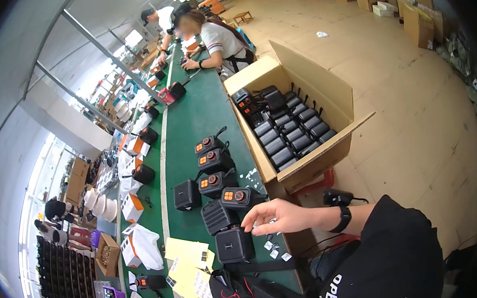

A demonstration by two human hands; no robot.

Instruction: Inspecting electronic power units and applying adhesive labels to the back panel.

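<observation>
My right hand (271, 216), with a black band on its wrist, reaches in from the right over the green work table (191, 119). Its fingers are loosely bent and apart, with nothing visible in them. Just beneath the fingertips stands a black box-shaped device (234, 246); whether they touch cannot be made out. A ribbed black device (219, 216) sits beside it. Several similar devices with orange buttons and a round knob, such as this one (241, 198), form a row leading away. A plain-faced one (186, 195) stands to their left. My left hand is out of view.
An open carton (329, 161) packed with black devices stands right of the table. Small white pieces (273, 254) lie near my wrist. Yellow sheets (189, 265) and black fabric with cords (250, 294) cover the near end. Co-workers (222, 44) work at the far end.
</observation>
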